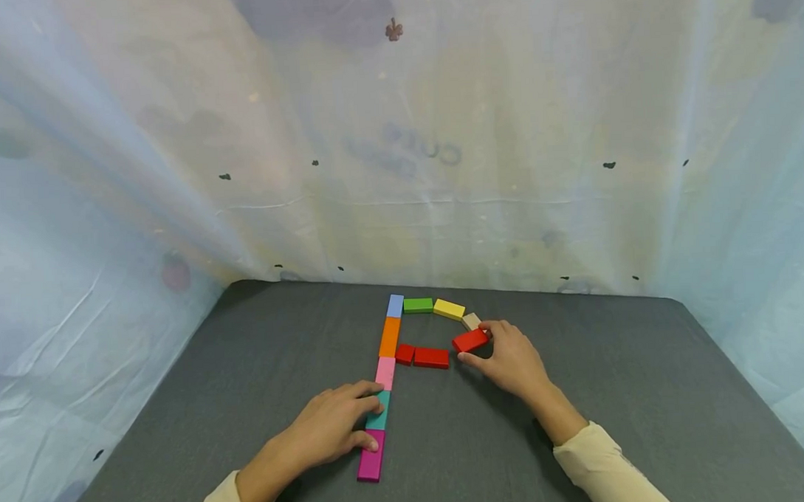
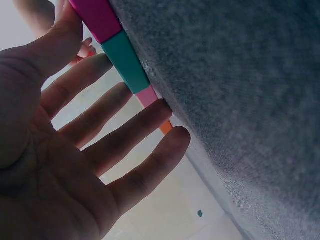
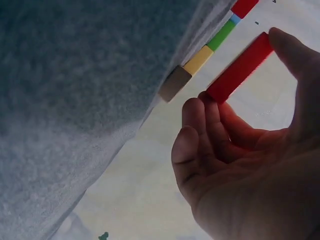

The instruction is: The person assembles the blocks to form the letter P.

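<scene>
Between the thumb and fingertips of my right hand [image 1: 514, 361] is a red block [image 3: 240, 68], pinched by its ends and held just over the table in the right wrist view. My left hand [image 1: 330, 423] rests along a straight column of blocks, its fingers spread in the left wrist view. Its thumb touches the magenta block [image 1: 371, 459] and its fingertips lie at the teal block [image 1: 379, 412]. Above these in the column come a pink block [image 1: 385, 373], an orange block [image 1: 389, 337] and a light blue block [image 1: 395, 306].
From the column's top, a green block [image 1: 418, 306], a yellow block [image 1: 449, 309] and a beige block [image 1: 471, 322] curve right. Lower, a small red block [image 1: 404, 353] and a longer red block [image 1: 431, 358] extend from the column. A pale curtain [image 1: 441, 227] surrounds the dark grey tabletop [image 1: 279, 344].
</scene>
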Tool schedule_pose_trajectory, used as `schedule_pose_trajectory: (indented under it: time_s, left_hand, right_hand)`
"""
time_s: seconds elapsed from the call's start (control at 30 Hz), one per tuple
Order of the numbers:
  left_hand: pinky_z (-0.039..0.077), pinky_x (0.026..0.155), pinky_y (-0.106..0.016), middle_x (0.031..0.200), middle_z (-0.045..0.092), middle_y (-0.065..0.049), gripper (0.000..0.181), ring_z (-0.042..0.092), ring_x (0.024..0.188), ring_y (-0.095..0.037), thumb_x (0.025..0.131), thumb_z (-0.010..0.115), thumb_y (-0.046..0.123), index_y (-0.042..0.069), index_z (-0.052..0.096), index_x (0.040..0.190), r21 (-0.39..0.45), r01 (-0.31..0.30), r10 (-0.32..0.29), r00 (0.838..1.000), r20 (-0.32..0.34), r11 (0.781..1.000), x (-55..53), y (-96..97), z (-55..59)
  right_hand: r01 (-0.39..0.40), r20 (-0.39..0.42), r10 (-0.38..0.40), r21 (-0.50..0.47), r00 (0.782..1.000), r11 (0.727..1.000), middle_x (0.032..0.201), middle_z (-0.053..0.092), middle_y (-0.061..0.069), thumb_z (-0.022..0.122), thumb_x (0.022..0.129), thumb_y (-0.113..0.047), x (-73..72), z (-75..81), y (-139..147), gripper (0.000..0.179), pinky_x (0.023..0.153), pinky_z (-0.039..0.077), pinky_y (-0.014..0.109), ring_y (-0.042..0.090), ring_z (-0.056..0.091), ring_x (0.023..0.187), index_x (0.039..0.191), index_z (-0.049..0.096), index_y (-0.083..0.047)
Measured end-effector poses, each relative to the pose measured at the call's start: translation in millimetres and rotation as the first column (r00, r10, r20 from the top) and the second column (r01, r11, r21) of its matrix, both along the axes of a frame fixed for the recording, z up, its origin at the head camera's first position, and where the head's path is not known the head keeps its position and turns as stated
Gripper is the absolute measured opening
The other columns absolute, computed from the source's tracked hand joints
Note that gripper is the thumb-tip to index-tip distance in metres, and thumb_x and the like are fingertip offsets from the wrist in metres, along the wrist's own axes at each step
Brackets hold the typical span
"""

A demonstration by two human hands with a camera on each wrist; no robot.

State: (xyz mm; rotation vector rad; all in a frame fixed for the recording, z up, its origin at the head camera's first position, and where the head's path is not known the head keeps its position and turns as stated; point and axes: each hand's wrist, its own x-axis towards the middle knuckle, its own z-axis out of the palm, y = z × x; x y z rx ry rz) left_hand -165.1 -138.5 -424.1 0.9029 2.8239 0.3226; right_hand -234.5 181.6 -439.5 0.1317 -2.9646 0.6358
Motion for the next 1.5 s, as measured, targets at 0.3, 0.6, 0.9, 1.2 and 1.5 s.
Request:
schedule_pose_trajectory:
  time_s: [0.3,0.6,0.9,1.2,1.5]
  left_hand:
    - [0.051,0.095,-0.053,0.146,0.053,-0.001,0.046,0.057,0.125,-0.026,0.081,0.078,0.046,0.022,0.07,0.12,0.0,-0.004,0.004,1.0,0.021,1.0,-0.5,0.3,0.1]
    - [0.051,0.094,-0.052,0.146,0.053,-0.001,0.046,0.057,0.124,-0.026,0.082,0.078,0.045,0.021,0.071,0.12,0.01,0.003,-0.003,1.0,0.013,1.0,-0.7,-0.3,0.7]
    - [0.052,0.093,-0.051,0.146,0.054,-0.001,0.046,0.058,0.123,-0.026,0.082,0.077,0.046,0.021,0.071,0.12,0.014,0.014,-0.013,1.0,-0.009,1.0,-1.4,-1.4,-1.4]
    - [0.052,0.093,-0.051,0.146,0.053,-0.001,0.046,0.057,0.124,-0.026,0.082,0.077,0.046,0.021,0.07,0.12,0.012,0.01,-0.01,1.0,-0.008,1.0,-1.4,-1.7,-2.4]
    - [0.052,0.093,-0.051,0.146,0.053,-0.001,0.047,0.057,0.125,-0.026,0.082,0.077,0.046,0.022,0.07,0.121,0.013,0.006,-0.006,1.0,0.001,1.0,-1.7,-1.5,-2.7]
  right_hand:
    - [-0.01,0.036,0.008,0.058,0.999,0.998,0.125,0.062,0.013,0.074,0.08,-0.061,-2.5,-3.7,-3.4,0.077,0.092,0.05,0.05,0.029,0.061,0.107,0.133,0.057,-0.009]
    - [-0.018,0.044,0.015,0.075,0.999,0.997,0.127,0.061,0.013,0.074,0.079,-0.061,-4.0,-6.1,-4.4,0.076,0.093,0.05,0.05,0.03,0.061,0.11,0.132,0.057,-0.009]
    - [-0.035,0.062,0.029,0.085,0.998,0.996,0.132,0.06,0.013,0.075,0.08,-0.06,-3.0,-7.8,-4.8,0.075,0.091,0.051,0.049,0.03,0.063,0.107,0.133,0.057,-0.01]
    - [-0.05,0.067,0.043,0.099,0.997,0.994,0.136,0.058,0.013,0.073,0.081,-0.061,-1.4,-8.2,-5.1,0.073,0.088,0.052,0.05,0.033,0.063,0.107,0.135,0.056,-0.014]
    - [-0.043,0.081,0.035,0.097,0.996,0.994,0.138,0.058,0.014,0.07,0.081,-0.065,-2.3,-7.6,-4.5,0.077,0.092,0.051,0.053,0.034,0.063,0.111,0.137,0.053,-0.014]
